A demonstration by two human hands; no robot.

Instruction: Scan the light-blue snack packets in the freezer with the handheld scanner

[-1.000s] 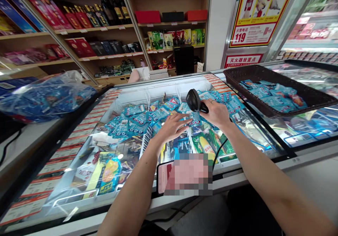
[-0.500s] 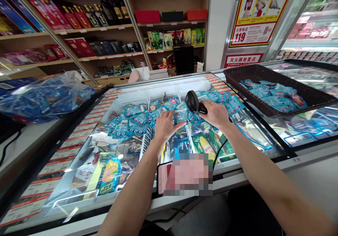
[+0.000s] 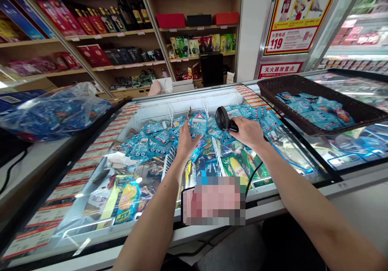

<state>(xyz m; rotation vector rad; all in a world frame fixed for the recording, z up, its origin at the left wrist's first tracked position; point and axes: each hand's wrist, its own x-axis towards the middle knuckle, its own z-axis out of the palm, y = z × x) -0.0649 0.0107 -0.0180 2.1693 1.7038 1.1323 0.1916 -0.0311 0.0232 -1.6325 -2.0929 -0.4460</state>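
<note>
My right hand (image 3: 249,133) is wrapped round the handle of a black handheld barcode scanner (image 3: 222,118). Its rounded head points left over the packets. Just left of it, my left hand (image 3: 185,143) has its thumb spread away from the fingers. A small blue snack packet (image 3: 199,126) with a printed white label lies between thumb and fingertips; I cannot tell whether they touch it. Many similar blue packets (image 3: 141,146) are strewn over the freezer's glass top (image 3: 100,158) around both hands. From the scanner hand, a black cable (image 3: 253,174) runs down toward me.
A phone (image 3: 188,206), partly pixelated, lies at the freezer's front edge. At right, a dark woven basket (image 3: 360,105) holds more blue packets. A clear plastic bag (image 3: 60,107) full of blue packs sits at left. Behind stand stocked shelves (image 3: 130,34) and a wall poster (image 3: 300,20).
My left hand has turned and shifted slightly left, its fingers now pointing up beside the labelled packet, which shows more fully. My right hand still holds the scanner in nearly the same place.
</note>
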